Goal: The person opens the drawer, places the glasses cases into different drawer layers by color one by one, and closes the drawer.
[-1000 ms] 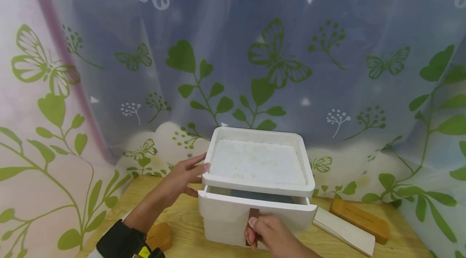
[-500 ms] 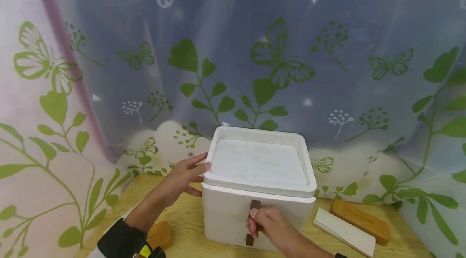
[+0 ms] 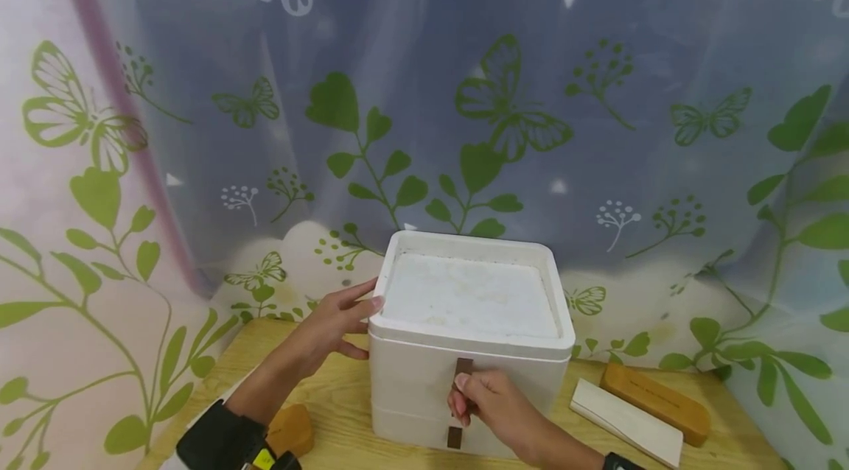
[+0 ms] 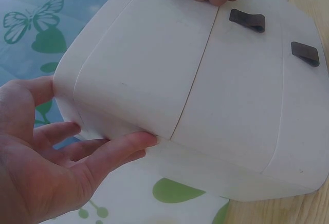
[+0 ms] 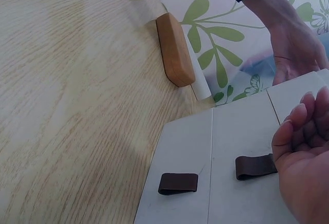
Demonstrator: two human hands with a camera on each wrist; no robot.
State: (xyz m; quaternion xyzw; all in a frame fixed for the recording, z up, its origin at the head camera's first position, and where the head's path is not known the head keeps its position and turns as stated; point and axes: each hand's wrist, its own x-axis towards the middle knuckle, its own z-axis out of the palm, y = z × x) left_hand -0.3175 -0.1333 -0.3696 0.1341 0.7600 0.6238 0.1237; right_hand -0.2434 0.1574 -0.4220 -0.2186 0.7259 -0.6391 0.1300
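Observation:
A white drawer box (image 3: 464,393) stands on the wooden table, its drawers pushed in. In the left wrist view three brown strap pulls show, including the middle pull (image 4: 248,20) and lowest pull (image 4: 305,53). My right hand (image 3: 494,400) pinches the top drawer's pull (image 3: 464,365) between thumb and curled fingers. With fingers spread, my left hand (image 3: 338,319) rests against the box's left side, its thumb at the top rim. In the right wrist view my right hand (image 5: 308,147) hides the top pull.
Right of the box, a flat cream-coloured slab (image 3: 626,422) lies beside an orange-brown oblong case (image 3: 653,402). Another orange-brown object (image 3: 290,429) sits near my left wrist. A patterned curtain (image 3: 424,87) hangs close behind the box, at the far edge of the wooden table (image 3: 338,411).
The top drawer, partly pulled out a second ago, has slid back into the box, with my right hand staying at its pull. My left hand stays against the side.

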